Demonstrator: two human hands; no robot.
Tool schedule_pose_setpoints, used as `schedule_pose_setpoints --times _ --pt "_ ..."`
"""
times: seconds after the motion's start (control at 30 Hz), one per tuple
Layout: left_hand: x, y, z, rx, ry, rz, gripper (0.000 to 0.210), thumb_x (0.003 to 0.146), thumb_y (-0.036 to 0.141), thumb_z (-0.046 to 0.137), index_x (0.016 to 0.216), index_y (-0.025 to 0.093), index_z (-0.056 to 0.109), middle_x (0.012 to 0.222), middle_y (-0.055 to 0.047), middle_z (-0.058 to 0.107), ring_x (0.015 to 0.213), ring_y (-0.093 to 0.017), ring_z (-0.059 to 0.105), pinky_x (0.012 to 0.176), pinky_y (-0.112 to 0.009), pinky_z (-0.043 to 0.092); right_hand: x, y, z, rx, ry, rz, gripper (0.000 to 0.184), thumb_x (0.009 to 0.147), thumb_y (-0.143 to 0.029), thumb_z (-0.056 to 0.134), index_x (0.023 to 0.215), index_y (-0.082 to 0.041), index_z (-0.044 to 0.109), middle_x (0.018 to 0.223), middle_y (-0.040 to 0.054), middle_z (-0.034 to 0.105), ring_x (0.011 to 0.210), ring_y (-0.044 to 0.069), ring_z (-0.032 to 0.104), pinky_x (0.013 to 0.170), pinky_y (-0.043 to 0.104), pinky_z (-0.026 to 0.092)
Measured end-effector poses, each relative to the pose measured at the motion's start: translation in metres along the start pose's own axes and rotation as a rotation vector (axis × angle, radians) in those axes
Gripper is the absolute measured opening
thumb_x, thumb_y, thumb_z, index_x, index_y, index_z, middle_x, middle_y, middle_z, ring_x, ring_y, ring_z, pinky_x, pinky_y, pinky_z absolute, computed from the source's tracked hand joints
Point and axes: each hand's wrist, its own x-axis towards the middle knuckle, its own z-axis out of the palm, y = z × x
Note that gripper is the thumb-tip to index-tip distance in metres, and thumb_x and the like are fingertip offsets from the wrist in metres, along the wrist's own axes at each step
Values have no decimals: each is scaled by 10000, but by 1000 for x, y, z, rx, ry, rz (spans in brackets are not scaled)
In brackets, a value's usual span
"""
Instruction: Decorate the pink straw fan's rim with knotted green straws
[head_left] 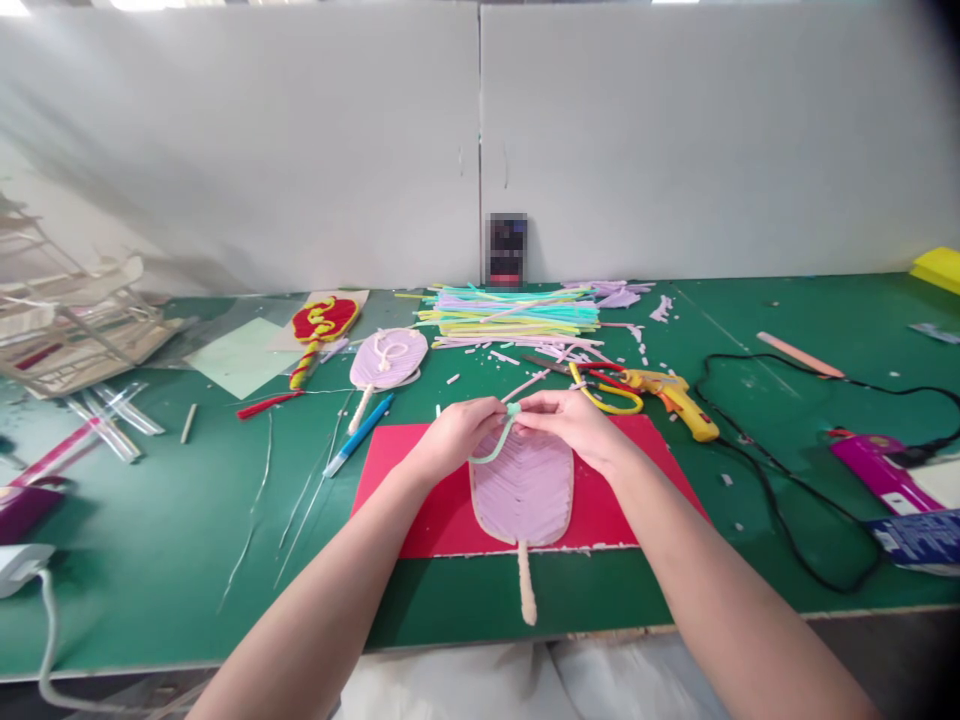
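Between my two hands is a pale green pipe cleaner (495,452), with a small bent or curled end at the fingertips and a loose tail curving down to the left. My left hand (463,432) pinches it from one side, and my right hand (568,425) closes on the same end from the other. Just below them lies a lilac fan (523,495) with a cream edge and a cream handle. My hands cover its top part. The fan rests on a red board (427,510), its handle reaching past the board's front edge.
Behind my hands are scissors (611,398), a yellow glue gun (679,400) with a black cable, and a pile of coloured pipe cleaners (517,318). Leftward lie a blue pen (360,435), another lilac fan (390,358) and a red-yellow fan (325,320). A phone (508,250) leans on the partition.
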Motion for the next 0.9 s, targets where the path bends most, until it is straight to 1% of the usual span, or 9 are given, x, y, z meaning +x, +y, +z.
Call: schedule_pose_setpoints --times 0.17,0.33,0.47,0.57,0.63,0.7,0.83,0.9 --pt "0 2 1 17 20 3 182 909 253 408 907 172 571 796 -6 607 706 -109 548 642 -192 399 1 1 0 18 31 -7 256 551 -241 807 762 -149 695 682 8 707 638 129 667 793 323 527" --pt "-1 3 0 50 -8 7 195 920 267 389 938 178 561 823 -12 610 727 -116 556 643 -202 406 0 0 -1 1 20 -6 251 558 -241 803 765 -150 696 692 10 709 640 127 665 791 320 525" --pt "-1 6 -2 176 -15 49 195 930 261 372 958 182 549 862 -20 611 753 -123 569 646 -206 404 1 1 -1 5 12 2 258 548 -240 806 761 -147 694 678 7 705 628 123 661 777 314 527" --pt "0 9 -4 298 -23 82 183 928 238 377 918 177 550 822 -21 605 740 -131 566 633 -207 393 1 2 1 17 15 11 265 532 -236 812 748 -146 688 663 5 699 623 128 661 775 323 528" --pt "-1 10 -5 343 -32 88 177 924 226 385 887 173 550 792 -18 598 720 -132 559 621 -208 385 1 2 2 19 12 13 263 536 -240 812 747 -147 687 661 4 696 623 127 660 782 326 526" --pt "-1 11 -5 311 -40 79 177 924 221 382 892 171 548 796 -18 598 720 -129 560 622 -205 386 0 2 2 22 8 7 265 547 -249 809 761 -148 689 664 3 695 626 123 660 789 323 525" --pt "-2 10 -5 129 -41 47 192 926 239 367 963 177 544 851 -20 608 753 -121 567 650 -199 404 -2 -2 -1 17 4 9 276 555 -258 810 776 -146 688 683 7 700 642 129 667 791 320 529" --pt "-2 9 -2 46 -38 26 192 915 250 378 956 180 552 839 -15 605 740 -118 557 653 -201 408 -3 -4 -3 7 -7 23 276 554 -256 811 775 -147 686 689 12 703 654 136 671 791 323 529"
